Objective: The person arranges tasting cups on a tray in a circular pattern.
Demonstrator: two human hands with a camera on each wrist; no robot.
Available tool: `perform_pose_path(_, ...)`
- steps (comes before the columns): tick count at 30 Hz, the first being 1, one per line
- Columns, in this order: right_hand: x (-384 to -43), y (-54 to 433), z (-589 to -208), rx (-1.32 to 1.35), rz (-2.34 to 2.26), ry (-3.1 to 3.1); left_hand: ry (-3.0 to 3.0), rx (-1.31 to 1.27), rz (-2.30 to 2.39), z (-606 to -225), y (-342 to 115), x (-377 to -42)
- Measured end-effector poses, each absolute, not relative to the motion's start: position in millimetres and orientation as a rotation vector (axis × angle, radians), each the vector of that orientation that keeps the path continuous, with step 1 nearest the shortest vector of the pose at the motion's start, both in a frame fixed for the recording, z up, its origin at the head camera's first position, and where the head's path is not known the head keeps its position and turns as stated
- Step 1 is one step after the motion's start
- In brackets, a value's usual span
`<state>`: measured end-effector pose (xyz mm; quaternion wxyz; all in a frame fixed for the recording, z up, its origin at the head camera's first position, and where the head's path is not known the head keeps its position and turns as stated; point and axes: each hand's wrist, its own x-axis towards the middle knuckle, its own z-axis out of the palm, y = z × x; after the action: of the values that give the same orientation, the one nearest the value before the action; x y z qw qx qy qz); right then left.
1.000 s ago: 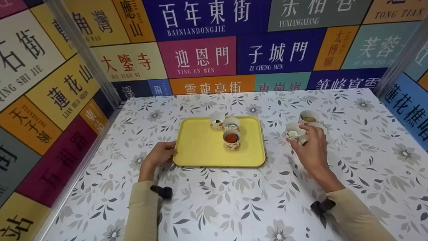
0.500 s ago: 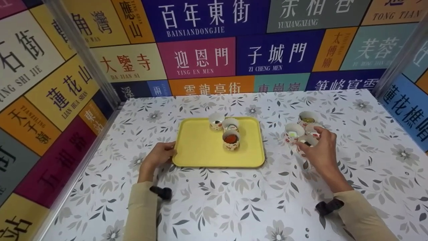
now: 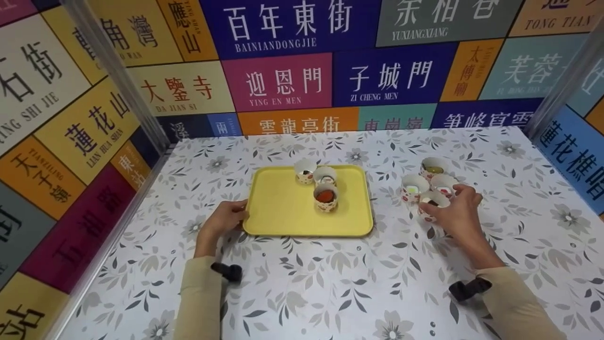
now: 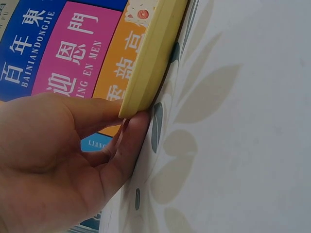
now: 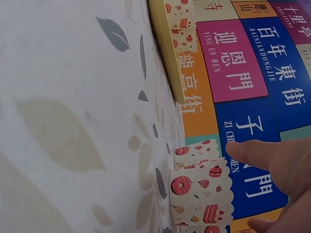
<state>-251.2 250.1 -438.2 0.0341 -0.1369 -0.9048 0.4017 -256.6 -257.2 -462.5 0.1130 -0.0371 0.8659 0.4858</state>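
Observation:
My left hand (image 3: 229,218) pinches the left rim of a yellow tray (image 3: 278,212), thumb above and fingers below, as the left wrist view shows. Three patterned paper cups stand on the tray; the nearest cup (image 3: 326,197) has something orange-red in it. My right hand (image 3: 460,208) is spread over a cluster of several similar cups on the table. Its thumb is right at the rim of the front cup (image 3: 432,200), which holds something dark, and its fingers lie beside the right cup (image 3: 444,183). In the right wrist view, the hand (image 5: 286,170) appears beyond a scalloped cup (image 5: 201,191).
A cup with green contents (image 3: 414,188) and a cup with olive-coloured contents (image 3: 434,166) complete the right cluster. A floral cloth (image 3: 302,293) covers the table. Walls of coloured sign panels (image 3: 278,80) rise at the back and sides.
My right hand has shifted right and slightly toward me, uncovering the right-hand cup. The front cup came into view under the thumb. My left hand and the tray stay put.

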Motion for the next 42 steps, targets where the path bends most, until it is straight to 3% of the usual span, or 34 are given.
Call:
perform_pose_path(12, -253.5, 255.2, -448.8, -0.416, 1.280, -2.870, 2.572, -0.120, 1.385, -462.2, -257.6, -257.6)
perform_pose_path(28, -254.1, 259.1, -452.0, -0.221, 1.401, -2.883, 2.512, -0.097, 1.468, -461.8, -256.8, -256.0)
perform_pose_path(42, -253.5, 258.3, -446.9, -0.302, 1.346, -2.994, 2.524, -0.108, 1.454, -461.2, -256.6, -255.9)
